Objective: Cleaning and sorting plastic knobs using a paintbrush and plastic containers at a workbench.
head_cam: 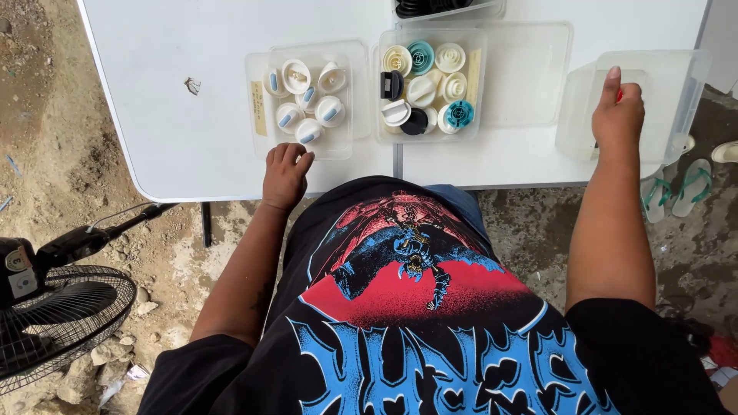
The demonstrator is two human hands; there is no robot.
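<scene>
My left hand [284, 173] rests with curled fingers on the white table [177, 115], touching the near edge of a clear tray of white knobs with blue marks [307, 100]. Next to that tray sits a second clear tray [428, 84] holding cream, teal and black knobs. My right hand [617, 115] reaches into an empty clear plastic bin [676, 84] at the table's right end, fingers closed around a small red object that is mostly hidden.
A clear lid [530, 73] lies between the second tray and the bin. Another container of black parts [446, 8] sits at the far edge. A black standing fan [54, 307] is at the lower left; sandals [680, 188] lie on the ground at right.
</scene>
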